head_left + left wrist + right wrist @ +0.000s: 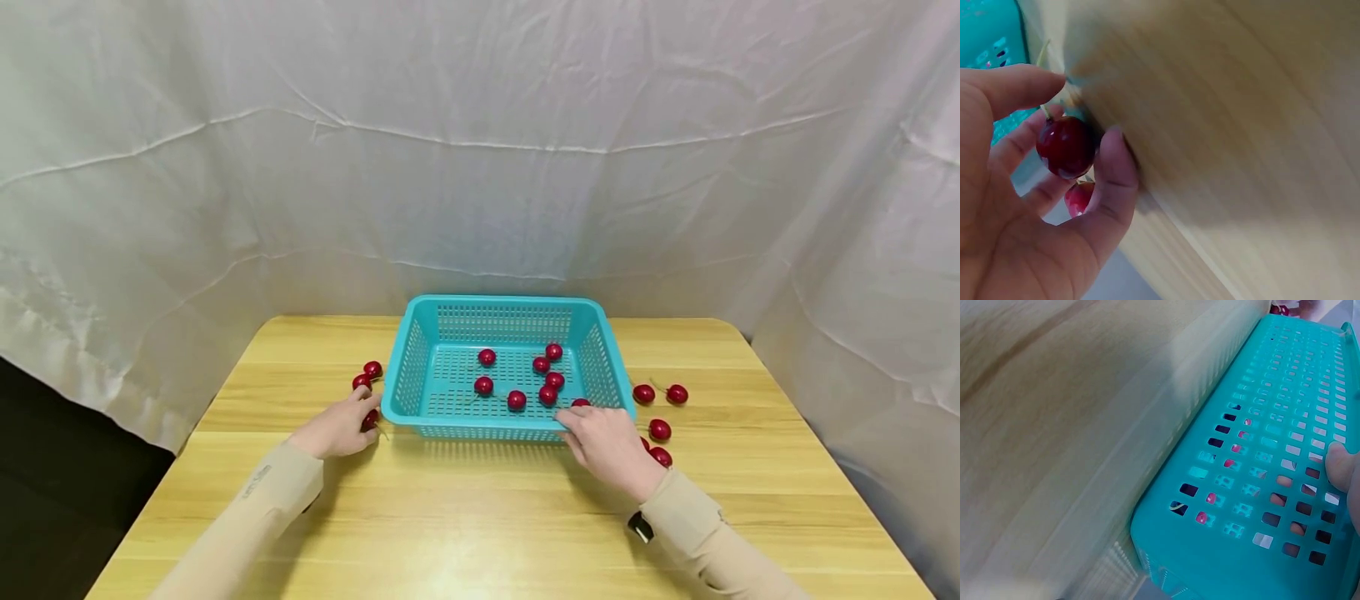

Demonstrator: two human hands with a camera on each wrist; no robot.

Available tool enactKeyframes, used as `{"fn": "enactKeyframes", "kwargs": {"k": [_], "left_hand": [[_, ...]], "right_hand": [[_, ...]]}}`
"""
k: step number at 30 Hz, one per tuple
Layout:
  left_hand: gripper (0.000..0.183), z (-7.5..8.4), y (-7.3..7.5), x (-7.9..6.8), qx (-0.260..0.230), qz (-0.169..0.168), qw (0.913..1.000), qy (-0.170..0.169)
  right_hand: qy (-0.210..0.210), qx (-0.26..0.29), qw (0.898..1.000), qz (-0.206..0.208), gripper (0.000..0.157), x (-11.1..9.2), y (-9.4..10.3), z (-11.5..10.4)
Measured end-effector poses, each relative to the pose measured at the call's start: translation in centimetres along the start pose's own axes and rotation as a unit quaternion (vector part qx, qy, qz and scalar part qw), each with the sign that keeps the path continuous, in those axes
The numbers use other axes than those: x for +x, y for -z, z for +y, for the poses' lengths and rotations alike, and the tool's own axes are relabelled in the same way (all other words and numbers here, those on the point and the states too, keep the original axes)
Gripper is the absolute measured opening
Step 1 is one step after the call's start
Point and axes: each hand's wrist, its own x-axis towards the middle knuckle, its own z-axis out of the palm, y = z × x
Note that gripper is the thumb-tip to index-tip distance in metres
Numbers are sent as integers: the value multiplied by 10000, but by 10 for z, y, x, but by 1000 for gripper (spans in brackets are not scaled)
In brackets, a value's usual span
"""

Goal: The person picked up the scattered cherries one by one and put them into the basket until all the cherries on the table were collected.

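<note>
My left hand (347,423) is low over the table just left of the turquoise plastic basket (480,422). In the left wrist view its thumb and fingers curl around a dark red cherry (1067,147) with a thin green stem. Beyond those fingers shows another cherry (1079,199). My right hand (609,444) grips the basket's front rim near the right corner. Its fingers reach over the rim, and the thumb (1339,467) presses the perforated outer wall in the right wrist view. Several cherries (517,401) with stems lie scattered inside the basket.
Two cherries (372,368) lie beyond my left hand, beside the basket's left wall. Several more cherries (660,430) are spread on the wooden table (465,508) to the basket's right. A pale curtain (495,200) hangs behind the table's far edge.
</note>
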Motion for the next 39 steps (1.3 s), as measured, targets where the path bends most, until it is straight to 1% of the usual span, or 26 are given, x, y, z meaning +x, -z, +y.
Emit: {"fn": "enactKeyframes", "kwargs": {"k": [2, 6, 9, 11, 15, 23, 30, 36, 39], "left_hand": [[26, 0, 0, 3, -111, -98, 9999, 49], [10, -2, 1, 6, -191, -118, 9997, -75], [13, -4, 3, 6, -242, -101, 9995, -161], [14, -6, 3, 6, -317, -93, 9994, -111], [10, -8, 6, 7, -449, -75, 9989, 114], [9, -8, 7, 8, -438, -108, 9979, 457], [12, -7, 6, 8, -517, 9, 9973, 517], [14, -9, 5, 8, -668, 31, 9954, 689], [13, -11, 5, 7, -597, 54, 9955, 738]], "right_hand": [[-9, 2, 10000, -23, 21, 0, 0, 0], [-20, 16, 10000, -30, 21, 0, 0, 1], [-6, 32, 10000, -10, 21, 0, 0, 0], [9, 14, 10000, 2, 21, 0, 0, 1], [21, -21, 10000, 27, 21, 0, 0, 1], [35, -58, 10000, 66, 23, 0, -1, 1], [20, -64, 10000, 48, 22, -1, -1, 1], [-1, -80, 10000, 8, 21, -1, 0, 1], [-1, -73, 10000, 15, 21, -1, 0, 1]]}}
